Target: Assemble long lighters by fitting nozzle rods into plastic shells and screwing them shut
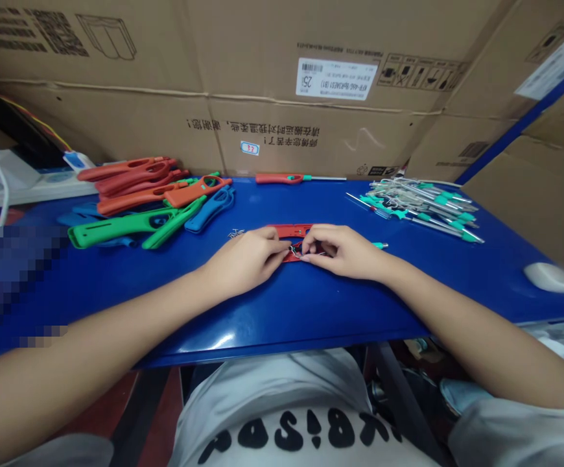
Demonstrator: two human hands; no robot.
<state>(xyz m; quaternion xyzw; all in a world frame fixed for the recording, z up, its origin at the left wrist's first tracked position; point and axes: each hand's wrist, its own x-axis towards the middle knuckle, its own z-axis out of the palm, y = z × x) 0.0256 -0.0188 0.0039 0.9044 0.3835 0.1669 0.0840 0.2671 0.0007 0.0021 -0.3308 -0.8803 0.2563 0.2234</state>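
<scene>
Near the middle of the table lies an open red lighter casing half [290,257], with dark parts and thin wires [295,250] inside it. My left hand [247,259] is closed in a pinch at its left part, thumb and forefinger at the wires. From the right, my right hand [343,251] pinches at the same wires, other fingers curled. Its palm hides part of the casing; a teal-and-metal nozzle end [382,246] shows beyond that hand. Just behind lies a second red casing half [289,231], partly covered by both hands.
Small screws [236,233] lie left of my left hand. Red, green and blue lighter casings [117,228] are piled at the left. A red lighter with a metal rod [282,178] lies at the back. Metal rods with teal ends [428,207] are heaped right; cardboard [262,78] stands behind.
</scene>
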